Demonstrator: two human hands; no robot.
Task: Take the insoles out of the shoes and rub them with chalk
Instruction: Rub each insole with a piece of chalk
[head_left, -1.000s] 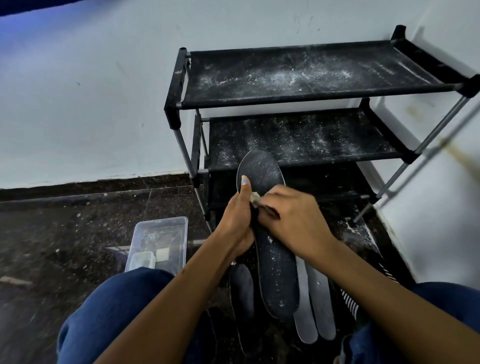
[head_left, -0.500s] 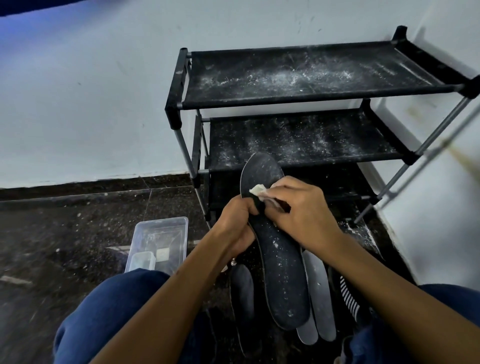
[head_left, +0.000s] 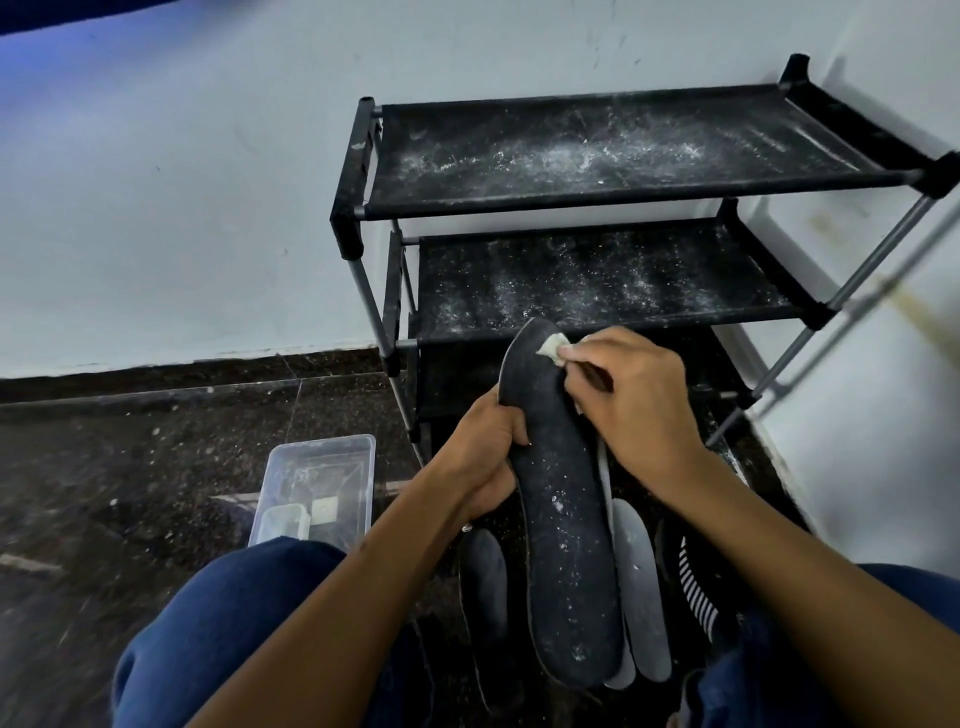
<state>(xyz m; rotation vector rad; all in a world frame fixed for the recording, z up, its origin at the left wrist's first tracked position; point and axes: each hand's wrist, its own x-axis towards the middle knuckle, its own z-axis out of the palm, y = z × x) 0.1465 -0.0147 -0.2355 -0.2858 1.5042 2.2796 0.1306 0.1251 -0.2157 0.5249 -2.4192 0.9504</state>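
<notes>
The left hand (head_left: 480, 457) is clamping the dark insole (head_left: 561, 519) at its nine o'clock edge, bracing it. The right hand (head_left: 631, 400) is pinching the chalk (head_left: 551, 347) against the twelve o'clock toe end, likely for rubbing pressure.

Insole (head_left: 566, 530) matt black, white-speckled; rack (head_left: 597, 156) fabric dusty; tub (head_left: 332, 467) clear plastic.

Black two-tier shoe rack (head_left: 613, 156) stands against white wall (head_left: 156, 182), shelves dusted with white powder. Clear plastic container (head_left: 317, 483) sits on dark speckled floor (head_left: 104, 467), left of rack.
</notes>
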